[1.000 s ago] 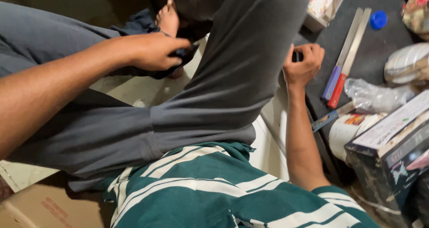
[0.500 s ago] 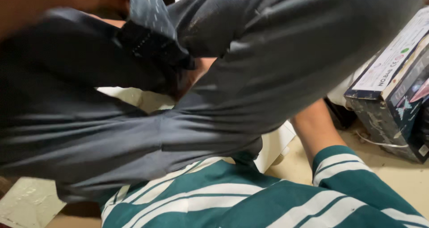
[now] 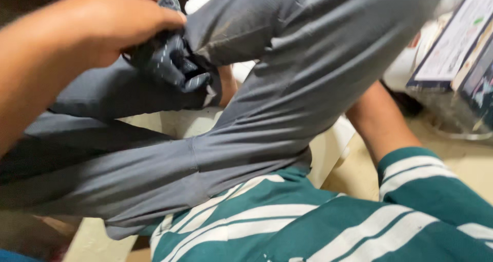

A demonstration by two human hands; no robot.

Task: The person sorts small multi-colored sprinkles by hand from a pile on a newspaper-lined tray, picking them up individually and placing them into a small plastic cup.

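Your left hand [image 3: 115, 23] gripped a bunched dark blue patterned cloth [image 3: 172, 64] against your grey trouser leg [image 3: 287, 82]; your right forearm [image 3: 382, 120] passed behind your knee, hand hidden

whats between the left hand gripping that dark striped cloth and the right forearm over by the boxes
The raised grey-trousered leg lies between them in the head view: left hand on the striped cloth one side, right forearm behind the thigh.

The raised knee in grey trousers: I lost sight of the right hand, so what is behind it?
Behind the knee only the right forearm shows, running up under the leg. The right hand itself is covered. The left hand pinches dark striped cloth in its fingers.
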